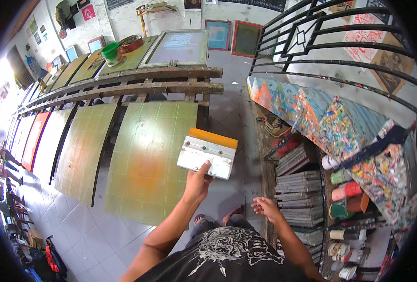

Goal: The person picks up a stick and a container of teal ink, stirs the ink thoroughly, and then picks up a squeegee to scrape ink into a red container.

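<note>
A screen-printing squeegee (207,152) with a silvery-white metal holder, several bolts and an orange blade is raised in front of me. My left hand (199,182) grips its lower edge, the thumb lying on the face and the other fingers hidden behind. The orange blade points up and away from me. Just left of it and lower lies a greenish printing board (147,150) with an orange stain. My right hand (266,208) hangs at my right side, fingers loosely apart and holding nothing, nearest to the shelf with stacked frames (298,197).
More sloping boards (83,145) run off to the left along wooden rails (138,89). Beyond them lie a large framed screen (177,48) and a green bucket (111,53). On the right, a paint-splattered slanted surface (312,115) tops shelves with paint tubs (345,191). Grey floor tiles (109,235) show below.
</note>
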{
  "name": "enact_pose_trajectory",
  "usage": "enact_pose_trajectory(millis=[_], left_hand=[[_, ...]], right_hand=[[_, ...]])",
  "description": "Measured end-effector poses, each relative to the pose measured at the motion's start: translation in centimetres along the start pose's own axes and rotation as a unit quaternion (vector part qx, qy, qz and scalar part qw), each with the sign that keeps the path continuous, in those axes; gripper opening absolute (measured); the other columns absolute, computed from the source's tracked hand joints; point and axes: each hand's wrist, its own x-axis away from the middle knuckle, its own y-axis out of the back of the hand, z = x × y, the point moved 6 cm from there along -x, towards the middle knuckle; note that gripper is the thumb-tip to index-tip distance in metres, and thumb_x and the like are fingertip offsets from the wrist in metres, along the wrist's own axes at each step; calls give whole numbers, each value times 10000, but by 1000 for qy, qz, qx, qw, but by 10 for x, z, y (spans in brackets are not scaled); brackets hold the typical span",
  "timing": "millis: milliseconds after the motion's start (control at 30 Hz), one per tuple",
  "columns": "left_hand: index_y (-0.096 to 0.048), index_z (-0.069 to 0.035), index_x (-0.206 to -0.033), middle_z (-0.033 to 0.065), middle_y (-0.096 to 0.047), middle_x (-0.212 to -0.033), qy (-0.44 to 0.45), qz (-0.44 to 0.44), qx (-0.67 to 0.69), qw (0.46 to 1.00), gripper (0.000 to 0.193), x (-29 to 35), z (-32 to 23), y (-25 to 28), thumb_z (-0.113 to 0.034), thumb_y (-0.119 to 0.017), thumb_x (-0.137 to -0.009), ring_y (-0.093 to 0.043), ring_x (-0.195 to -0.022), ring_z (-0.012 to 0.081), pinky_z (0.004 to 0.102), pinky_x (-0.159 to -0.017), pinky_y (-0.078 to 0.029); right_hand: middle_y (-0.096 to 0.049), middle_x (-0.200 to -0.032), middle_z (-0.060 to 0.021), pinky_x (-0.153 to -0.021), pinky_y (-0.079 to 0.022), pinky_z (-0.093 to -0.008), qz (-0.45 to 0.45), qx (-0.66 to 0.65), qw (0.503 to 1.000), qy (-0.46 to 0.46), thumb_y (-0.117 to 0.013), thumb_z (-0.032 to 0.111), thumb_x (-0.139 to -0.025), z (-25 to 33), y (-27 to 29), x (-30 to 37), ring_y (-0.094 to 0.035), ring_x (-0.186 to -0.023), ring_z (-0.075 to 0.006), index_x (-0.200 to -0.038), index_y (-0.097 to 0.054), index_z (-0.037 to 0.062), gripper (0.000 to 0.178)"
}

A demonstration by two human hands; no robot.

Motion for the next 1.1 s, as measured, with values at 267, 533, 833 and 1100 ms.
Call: enact_pose_trajectory(millis=[267, 533, 833, 1100], left_hand=[[-437, -54, -1219, 88, -563, -1130, -123, -37, 33, 991, 381, -148, -42, -44, -184, -566, -885, -575, -1010, 207, 385, -812, -490], [-395, -76, -1252, 79, -534, -1169, -185, -40, 21, 982, 414, -287, -87, -93, -167, -567, -886, -554, -1043, 221, 408, -822, -493], [-456, -32, -1204, 99, -552, -1142, -179, -88, 1, 980, 372, -498, -174, -101, -146, -582, -872, -577, -1010, 234, 389, -780, -520], [-509, -60, -1064, 107, -564, -984, -119, -136, 81, 980, 259, -698, -213, -79, -183, -606, -857, -584, -847, 237, 393, -730, -535]], right_hand=[[-628, -905, -60, -630, -487, -255, -35, 25, 999, -10, -492, 279, -931, 53, 128, -139, -572, -698, -103, -1068, -549, 67, 259], [-624, -866, -47, -593, -476, -244, -45, -18, 999, -23, -533, 265, -908, 111, 208, -209, -567, -665, -100, -1023, -554, 82, 217], [-623, -873, -63, -621, -481, -268, -75, -46, 996, -31, -492, 262, -931, 168, 248, -283, -573, -706, -128, -1079, -540, 64, 252], [-633, -877, -61, -602, -491, -275, -148, 6, 986, -76, -513, 272, -920, 228, 284, -382, -586, -684, -142, -1072, -542, 58, 265]])
